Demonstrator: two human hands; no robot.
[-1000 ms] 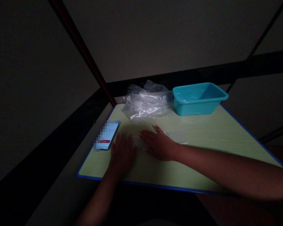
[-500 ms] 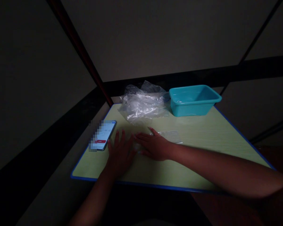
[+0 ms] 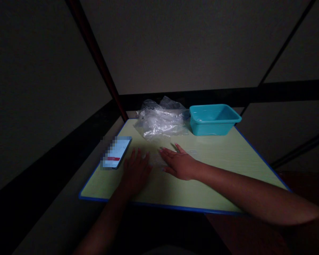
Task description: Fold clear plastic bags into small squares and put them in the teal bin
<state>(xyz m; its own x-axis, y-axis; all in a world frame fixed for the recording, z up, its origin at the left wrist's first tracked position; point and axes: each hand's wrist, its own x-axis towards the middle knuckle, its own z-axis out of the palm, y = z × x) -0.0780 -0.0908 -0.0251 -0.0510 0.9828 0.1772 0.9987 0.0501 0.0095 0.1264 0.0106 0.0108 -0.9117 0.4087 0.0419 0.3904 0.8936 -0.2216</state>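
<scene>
A thin clear plastic piece (image 3: 157, 159) lies on the light green table (image 3: 218, 187), between my two hands and partly under them. My left hand (image 3: 136, 173) rests palm down beside it with fingers spread. Palm down too, my right hand (image 3: 179, 163) lies on the plastic's right part, thumb and fingers stretched out. Neither hand grips anything. How far the plastic reaches beneath my right hand is hard to make out.
A crumpled heap of clear plastic bags (image 3: 162, 120) lies at the back. Right of it stands a turquoise basin (image 3: 212, 128). A lit phone (image 3: 118, 152) lies at the left edge. Dark wall panels (image 3: 186, 46) rise behind the table.
My right hand has slid slightly to the right, widening the gap between my hands. The plastic seen right of that hand is now mostly out of sight. The camera view has shifted a little.
</scene>
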